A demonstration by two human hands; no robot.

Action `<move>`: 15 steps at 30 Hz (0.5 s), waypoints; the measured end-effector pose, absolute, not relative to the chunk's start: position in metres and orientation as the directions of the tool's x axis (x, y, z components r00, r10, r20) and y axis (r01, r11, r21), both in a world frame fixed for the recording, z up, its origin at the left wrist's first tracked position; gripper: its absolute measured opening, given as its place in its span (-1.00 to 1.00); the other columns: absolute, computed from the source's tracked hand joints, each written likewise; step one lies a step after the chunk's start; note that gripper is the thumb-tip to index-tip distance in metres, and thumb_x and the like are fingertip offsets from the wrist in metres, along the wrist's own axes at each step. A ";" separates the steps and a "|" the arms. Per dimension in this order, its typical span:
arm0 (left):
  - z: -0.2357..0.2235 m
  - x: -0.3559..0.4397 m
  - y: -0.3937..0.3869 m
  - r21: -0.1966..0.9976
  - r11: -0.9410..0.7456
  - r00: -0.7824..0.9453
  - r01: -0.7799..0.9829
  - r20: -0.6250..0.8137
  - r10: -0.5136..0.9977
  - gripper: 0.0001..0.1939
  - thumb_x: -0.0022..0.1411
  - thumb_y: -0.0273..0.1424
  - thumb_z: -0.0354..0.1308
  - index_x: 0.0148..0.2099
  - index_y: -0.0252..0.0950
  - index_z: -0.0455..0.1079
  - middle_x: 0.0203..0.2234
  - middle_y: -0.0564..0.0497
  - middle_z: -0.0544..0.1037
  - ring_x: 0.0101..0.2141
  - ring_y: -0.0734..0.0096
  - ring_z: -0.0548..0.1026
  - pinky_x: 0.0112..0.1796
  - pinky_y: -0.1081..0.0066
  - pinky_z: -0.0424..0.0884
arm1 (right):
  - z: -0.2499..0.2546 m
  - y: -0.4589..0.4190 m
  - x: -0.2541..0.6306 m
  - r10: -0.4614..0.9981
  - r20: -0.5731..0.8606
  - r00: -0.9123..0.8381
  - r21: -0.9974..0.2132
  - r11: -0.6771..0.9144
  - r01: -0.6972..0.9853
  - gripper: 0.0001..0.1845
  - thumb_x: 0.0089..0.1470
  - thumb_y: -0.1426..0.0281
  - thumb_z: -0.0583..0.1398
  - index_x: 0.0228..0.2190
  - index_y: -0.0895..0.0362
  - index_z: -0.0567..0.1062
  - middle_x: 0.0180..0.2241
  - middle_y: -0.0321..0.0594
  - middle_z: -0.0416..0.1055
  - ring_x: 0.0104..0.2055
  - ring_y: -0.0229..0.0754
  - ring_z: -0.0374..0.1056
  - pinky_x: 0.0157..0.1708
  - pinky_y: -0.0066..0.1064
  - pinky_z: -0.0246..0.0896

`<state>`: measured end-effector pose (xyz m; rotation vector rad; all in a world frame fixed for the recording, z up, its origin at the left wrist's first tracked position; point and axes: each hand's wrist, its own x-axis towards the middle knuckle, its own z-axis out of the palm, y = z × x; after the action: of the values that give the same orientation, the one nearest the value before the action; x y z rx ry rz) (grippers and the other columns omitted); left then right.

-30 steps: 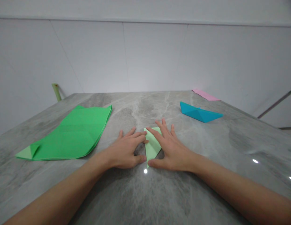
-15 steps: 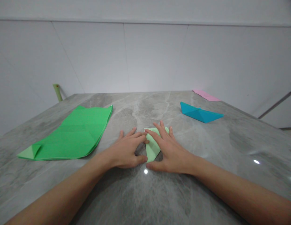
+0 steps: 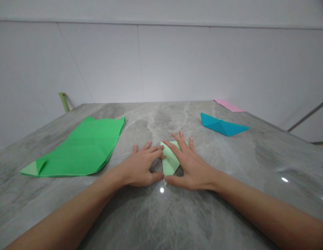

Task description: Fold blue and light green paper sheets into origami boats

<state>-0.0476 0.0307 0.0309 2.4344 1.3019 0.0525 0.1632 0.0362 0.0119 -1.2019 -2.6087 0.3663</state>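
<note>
Pale panelled wall (image 3: 161, 62) fills the background, and up against it stands a grey marbled table (image 3: 156, 222). On the person's left lies a stack of bright green sheets (image 3: 83, 146), its near left corner turned over to show a lighter side. Both hands rest low at the middle of the table, bare and working close together without clasping. The left hand (image 3: 142, 168) is spread, its forward fingertips on the left edge of the paper and its thumb by the near point. The right hand (image 3: 191, 166) is opened wide over the right part, thumb near that same point. Neither is closed in a grip. Off to the right sits a blue paper boat (image 3: 225, 127), which looks fully shaped. Between the hands, flat on the table, is the light green paper (image 3: 168, 161), already brought to slanting edges and a narrow near point. It has no raised form yet, so its shaping looks partway along; how many folds remain, I cannot tell. Smallest, a pink sheet (image 3: 229, 105) lies at the far right edge.
</note>
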 end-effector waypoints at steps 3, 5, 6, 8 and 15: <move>0.031 -0.048 0.030 0.346 -0.500 0.573 0.794 -0.149 0.806 -0.47 0.16 -0.14 0.13 0.17 -0.13 0.27 0.34 -0.02 0.07 0.32 -0.26 -0.15 0.10 -0.50 -0.17 | 0.010 0.037 0.164 0.773 0.115 -0.624 -0.302 0.626 0.719 0.09 -0.07 0.01 0.26 0.32 0.18 -0.06 0.37 0.23 -0.36 0.36 0.34 -0.70 0.19 0.38 -0.60; 0.031 -0.047 0.030 0.345 -0.497 0.569 0.797 -0.152 0.808 -0.47 0.15 -0.14 0.13 0.17 -0.13 0.27 0.34 -0.02 0.08 0.32 -0.26 -0.15 0.09 -0.50 -0.17 | 0.008 0.037 0.163 0.776 0.099 -0.622 -0.300 0.620 0.725 0.11 -0.09 0.01 0.27 0.33 0.18 -0.07 0.37 0.23 -0.34 0.36 0.33 -0.70 0.19 0.37 -0.59; 0.031 -0.047 0.030 0.344 -0.495 0.568 0.798 -0.152 0.809 -0.46 0.15 -0.14 0.13 0.17 -0.13 0.27 0.34 -0.02 0.08 0.32 -0.26 -0.14 0.09 -0.51 -0.16 | 0.007 0.037 0.163 0.778 0.096 -0.621 -0.304 0.617 0.726 0.12 -0.09 0.01 0.27 0.33 0.18 -0.07 0.37 0.23 -0.34 0.36 0.33 -0.70 0.19 0.37 -0.59; 0.031 -0.047 0.030 0.346 -0.494 0.567 0.798 -0.151 0.810 -0.46 0.15 -0.14 0.14 0.17 -0.13 0.27 0.33 -0.02 0.09 0.32 -0.26 -0.14 0.09 -0.50 -0.16 | 0.007 0.037 0.162 0.778 0.100 -0.620 -0.311 0.616 0.723 0.13 -0.11 0.01 0.29 0.33 0.16 -0.06 0.37 0.22 -0.34 0.36 0.34 -0.70 0.19 0.37 -0.58; 0.031 -0.049 0.030 0.357 -0.508 0.580 0.784 -0.130 0.804 -0.47 0.15 -0.15 0.14 0.16 -0.14 0.28 0.32 -0.06 0.13 0.31 -0.30 -0.13 0.09 -0.51 -0.15 | 0.007 0.037 0.162 0.780 0.102 -0.617 -0.330 0.612 0.719 0.14 -0.13 0.01 0.29 0.32 0.15 -0.06 0.37 0.22 -0.36 0.37 0.34 -0.68 0.19 0.38 -0.56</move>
<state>-0.0488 0.0304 0.0309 2.4364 1.2847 0.0738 0.1619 0.0369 0.0073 -1.2321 -2.6025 0.3789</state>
